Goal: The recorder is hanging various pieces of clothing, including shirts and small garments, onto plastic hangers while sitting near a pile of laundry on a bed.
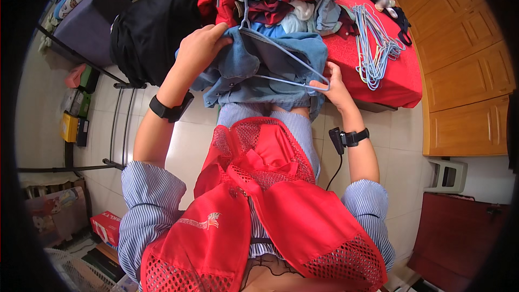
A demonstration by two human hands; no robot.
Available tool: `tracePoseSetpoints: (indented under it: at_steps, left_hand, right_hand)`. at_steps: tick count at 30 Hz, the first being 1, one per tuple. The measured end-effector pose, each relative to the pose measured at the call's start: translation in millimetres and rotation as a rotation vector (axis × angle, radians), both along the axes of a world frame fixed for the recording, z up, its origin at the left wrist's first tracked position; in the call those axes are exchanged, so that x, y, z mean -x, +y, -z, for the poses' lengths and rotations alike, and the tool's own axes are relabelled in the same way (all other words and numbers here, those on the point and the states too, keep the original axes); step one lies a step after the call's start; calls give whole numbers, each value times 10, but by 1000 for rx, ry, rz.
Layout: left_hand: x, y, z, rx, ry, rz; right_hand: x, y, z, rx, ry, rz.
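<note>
A blue denim garment (239,54) with a collar and buttons lies across my lap and up against the bed's edge. My left hand (204,44) grips its collar, beside the neck of a light-blue clothes hanger (290,53). The hanger's hook points up and away from me. One side of the hanger is inside the garment's left part as I see it; the other end is uncovered. My right hand (334,87) holds that bare right corner, with the thumb against the wire and the denim close by.
A bed with a red cover (389,85) carries a heap of clothes (284,4) and a bundle of hangers (373,48). Black cloth (154,32) drapes at the left, near a black metal rack (117,125). Wooden cabinets (466,73) and a plastic stool (448,176) stand right.
</note>
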State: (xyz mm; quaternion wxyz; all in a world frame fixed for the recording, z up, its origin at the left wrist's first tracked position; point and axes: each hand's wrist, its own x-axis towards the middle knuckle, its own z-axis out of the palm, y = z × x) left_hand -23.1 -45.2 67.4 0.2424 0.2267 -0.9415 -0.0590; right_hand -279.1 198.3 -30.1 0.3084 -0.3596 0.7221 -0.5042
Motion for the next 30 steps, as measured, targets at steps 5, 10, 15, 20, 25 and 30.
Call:
tracePoseSetpoints:
  at_steps: [5, 10, 15, 20, 25, 30]
  left_hand:
    - [-53, 23, -3, -50, 60, 15]
    - [-119, 25, -51, -404, 132, 44]
    - [-213, -40, -67, -454, 106, 140]
    - [-299, -159, -53, -506, 15, 164]
    - [-338, -156, -23, -625, 153, 165]
    - [-333, -164, 25, -566, 234, 89]
  right_hand:
    - [71, -211, 45, -108, 471, 153]
    - [195, -270, -97, 332, -102, 350]
    - [238, -260, -500, 500, -538, 354]
    - [452, -207, -601, 496, -168, 228]
    - [349, -156, -864, 106, 935, 296]
    - [615, -78, -706, 361, 160, 311]
